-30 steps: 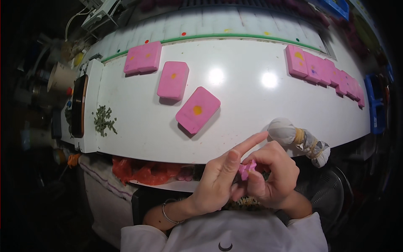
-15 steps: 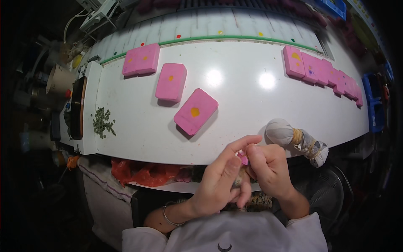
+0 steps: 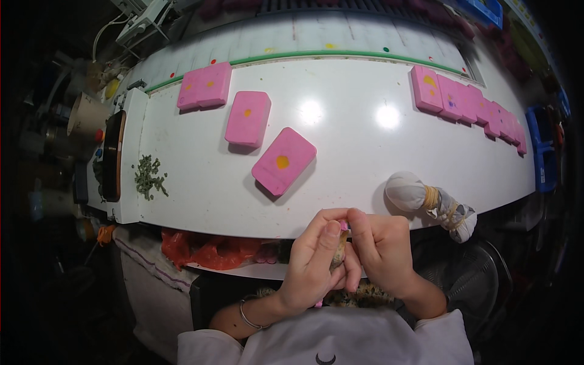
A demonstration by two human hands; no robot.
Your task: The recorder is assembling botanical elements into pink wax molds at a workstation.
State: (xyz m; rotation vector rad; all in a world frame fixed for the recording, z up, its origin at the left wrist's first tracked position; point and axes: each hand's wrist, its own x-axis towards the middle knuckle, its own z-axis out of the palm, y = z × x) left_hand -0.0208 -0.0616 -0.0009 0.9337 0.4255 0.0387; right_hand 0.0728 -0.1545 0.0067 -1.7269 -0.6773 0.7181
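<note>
My left hand and my right hand are pressed together just below the white table's near edge. Between their fingertips they pinch a small pink piece, mostly hidden by the fingers. A bracelet circles my left wrist. The nearest pink block with a yellow dot lies on the table just beyond my hands.
Two more pink blocks lie at the back left, and a row of several pink blocks at the back right. A white cloth bundle tied with string sits right of my hands. Green bits lie left. Red plastic hangs below the table.
My hands have closed tighter around the pink piece and shifted slightly toward the table edge; less of the piece shows now.
</note>
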